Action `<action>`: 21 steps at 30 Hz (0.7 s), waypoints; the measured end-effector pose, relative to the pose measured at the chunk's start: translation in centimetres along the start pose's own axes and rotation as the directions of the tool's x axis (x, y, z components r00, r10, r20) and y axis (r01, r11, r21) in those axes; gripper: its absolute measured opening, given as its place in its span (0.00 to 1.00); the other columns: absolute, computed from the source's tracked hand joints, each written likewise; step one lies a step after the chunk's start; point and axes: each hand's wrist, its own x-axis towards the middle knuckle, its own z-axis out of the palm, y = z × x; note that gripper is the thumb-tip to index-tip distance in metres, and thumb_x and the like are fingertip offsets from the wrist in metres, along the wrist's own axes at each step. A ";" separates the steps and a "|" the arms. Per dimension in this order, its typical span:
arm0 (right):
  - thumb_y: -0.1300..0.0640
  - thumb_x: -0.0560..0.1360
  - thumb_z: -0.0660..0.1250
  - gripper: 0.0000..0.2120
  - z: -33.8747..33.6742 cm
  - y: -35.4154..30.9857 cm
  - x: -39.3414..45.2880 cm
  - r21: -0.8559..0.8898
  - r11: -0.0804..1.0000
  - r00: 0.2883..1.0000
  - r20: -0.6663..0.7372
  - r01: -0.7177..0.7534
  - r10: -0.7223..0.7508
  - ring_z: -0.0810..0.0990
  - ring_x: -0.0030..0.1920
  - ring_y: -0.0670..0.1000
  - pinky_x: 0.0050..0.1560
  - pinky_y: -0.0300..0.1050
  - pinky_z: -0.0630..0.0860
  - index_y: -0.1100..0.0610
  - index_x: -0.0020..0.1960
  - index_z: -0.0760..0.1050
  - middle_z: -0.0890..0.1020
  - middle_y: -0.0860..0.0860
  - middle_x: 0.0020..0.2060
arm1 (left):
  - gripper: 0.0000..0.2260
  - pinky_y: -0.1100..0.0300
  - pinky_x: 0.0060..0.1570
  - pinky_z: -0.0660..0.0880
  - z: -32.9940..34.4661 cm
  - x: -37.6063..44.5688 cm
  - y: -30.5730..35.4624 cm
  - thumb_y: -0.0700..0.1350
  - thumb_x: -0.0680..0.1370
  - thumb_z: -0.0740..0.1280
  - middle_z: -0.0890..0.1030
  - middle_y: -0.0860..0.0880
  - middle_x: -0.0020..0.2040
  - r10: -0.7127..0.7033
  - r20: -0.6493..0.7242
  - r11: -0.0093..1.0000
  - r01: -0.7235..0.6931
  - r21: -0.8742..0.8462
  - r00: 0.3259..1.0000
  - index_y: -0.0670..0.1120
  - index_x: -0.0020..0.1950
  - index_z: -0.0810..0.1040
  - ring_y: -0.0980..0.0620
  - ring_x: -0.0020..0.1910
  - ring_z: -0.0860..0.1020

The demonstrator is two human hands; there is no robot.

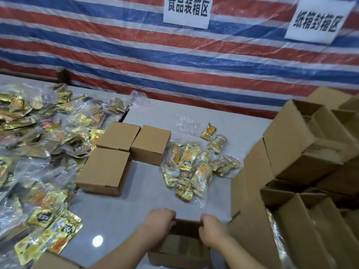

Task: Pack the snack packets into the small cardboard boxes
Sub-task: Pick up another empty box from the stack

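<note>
Hands are working at an open small box [179, 247] near the front edge of the grey surface [116, 216]: the left hand [158, 220] and right hand [210, 229] are both curling their fingers over its far rim. Snack packets [189, 167] (gold, in a clear bag) are lying just beyond, beside three closed boxes [120, 152].

Makeshift packing workshop: striped red-white-blue tarp wall [116, 55], white paper zone signs [186, 11], stacked brown cardboard cartons [287, 144] along the table's right edge.
</note>
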 end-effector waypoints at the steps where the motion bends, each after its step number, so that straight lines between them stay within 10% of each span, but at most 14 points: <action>1: 0.56 0.76 0.57 0.04 0.3 0.5 0.0 0.030 0.999 0.999 0.032 -0.016 0.015 0.78 0.57 0.55 0.47 0.41 0.68 0.50 0.42 0.68 0.80 0.54 0.56 | 0.13 0.52 0.58 0.72 0.4 0.1 -0.2 0.50 0.83 0.58 0.79 0.44 0.60 0.008 0.028 1.000 -0.008 0.002 1.000 0.46 0.62 0.76 0.43 0.60 0.76; 6: 0.48 0.79 0.53 0.13 -0.6 0.9 0.9 0.155 0.986 0.988 0.155 -0.052 0.028 0.75 0.60 0.53 0.56 0.45 0.70 0.51 0.55 0.73 0.77 0.54 0.63 | 0.23 0.54 0.53 0.75 0.1 0.9 -0.4 0.66 0.80 0.54 0.81 0.50 0.55 -0.017 -0.032 0.990 0.013 -0.137 0.999 0.51 0.59 0.76 0.48 0.54 0.79; 21: 0.50 0.79 0.59 0.12 -13.8 -1.9 7.2 0.546 0.832 0.954 -0.189 -0.096 0.234 0.76 0.54 0.54 0.54 0.49 0.72 0.56 0.58 0.71 0.77 0.56 0.53 | 0.22 0.48 0.60 0.75 -3.1 24.7 5.7 0.47 0.79 0.63 0.75 0.40 0.65 -0.135 -0.016 0.971 0.129 -0.201 0.991 0.38 0.71 0.68 0.41 0.61 0.77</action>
